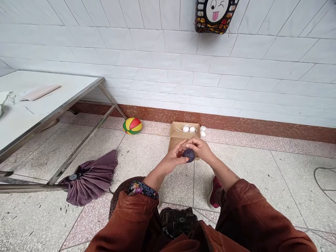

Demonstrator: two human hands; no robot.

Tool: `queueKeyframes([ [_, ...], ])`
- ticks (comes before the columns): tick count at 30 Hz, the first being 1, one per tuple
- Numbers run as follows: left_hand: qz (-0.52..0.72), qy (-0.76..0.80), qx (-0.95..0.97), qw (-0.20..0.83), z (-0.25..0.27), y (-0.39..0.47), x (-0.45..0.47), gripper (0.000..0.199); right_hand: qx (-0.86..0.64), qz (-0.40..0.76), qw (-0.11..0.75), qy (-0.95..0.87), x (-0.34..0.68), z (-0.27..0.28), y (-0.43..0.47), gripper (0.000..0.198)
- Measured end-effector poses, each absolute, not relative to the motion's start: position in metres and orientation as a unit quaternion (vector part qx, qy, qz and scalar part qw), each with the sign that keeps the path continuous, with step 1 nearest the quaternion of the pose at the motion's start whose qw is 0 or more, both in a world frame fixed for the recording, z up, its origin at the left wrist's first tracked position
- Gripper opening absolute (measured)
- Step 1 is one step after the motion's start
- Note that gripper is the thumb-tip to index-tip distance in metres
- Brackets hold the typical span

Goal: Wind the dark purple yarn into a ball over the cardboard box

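Note:
A small dark purple ball of yarn (189,154) is in my left hand (175,155), with the thumb below it and the fingers curled along its left side. My right hand (200,147) is at the ball's upper right, thumb and forefinger pinched together at the yarn; the strand itself is too fine to make out. Under and behind my hands, an open cardboard box (173,132) lies on the floor. In its far part are two white yarn balls (186,128) with loose strands. More white balls (203,131) sit just outside its right side.
A red, yellow and green ball (132,126) lies near the wall. At left stands a metal-framed table (78,91), with a folded purple umbrella-like cloth (91,178) on the floor by its leg. A black basket (215,26) hangs on the tiled wall. A dark cable (316,175) is at right.

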State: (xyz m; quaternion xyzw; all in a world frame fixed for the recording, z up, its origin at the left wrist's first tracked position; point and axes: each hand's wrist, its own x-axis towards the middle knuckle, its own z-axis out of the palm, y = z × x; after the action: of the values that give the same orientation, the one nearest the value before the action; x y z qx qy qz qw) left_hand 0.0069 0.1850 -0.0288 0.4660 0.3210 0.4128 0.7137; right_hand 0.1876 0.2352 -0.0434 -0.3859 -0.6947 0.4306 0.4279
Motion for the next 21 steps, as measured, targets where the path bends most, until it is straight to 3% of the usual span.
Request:
queueKeyframes([
  [6, 0.468, 0.315, 0.393, 0.726, -0.025, 0.189, 0.001, 0.051, -0.437, 0.409, 0.388, -0.701, 0.182, -0.064, 0.234, 0.023],
  [12, 0.509, 0.415, 0.363, 0.661, -0.036, 0.200, -0.006, 0.052, -0.385, 0.337, 0.320, -0.797, 0.184, -0.064, 0.219, 0.020],
  [17, 0.475, 0.504, 0.499, 0.520, -0.038, 0.202, -0.010, 0.049, -0.353, 0.438, 0.347, -0.750, 0.191, -0.041, 0.213, 0.025],
  [21, 0.419, 0.516, 0.561, 0.493, -0.039, 0.199, -0.009, 0.060, -0.358, 0.520, 0.399, -0.665, 0.197, -0.028, 0.218, 0.029],
])
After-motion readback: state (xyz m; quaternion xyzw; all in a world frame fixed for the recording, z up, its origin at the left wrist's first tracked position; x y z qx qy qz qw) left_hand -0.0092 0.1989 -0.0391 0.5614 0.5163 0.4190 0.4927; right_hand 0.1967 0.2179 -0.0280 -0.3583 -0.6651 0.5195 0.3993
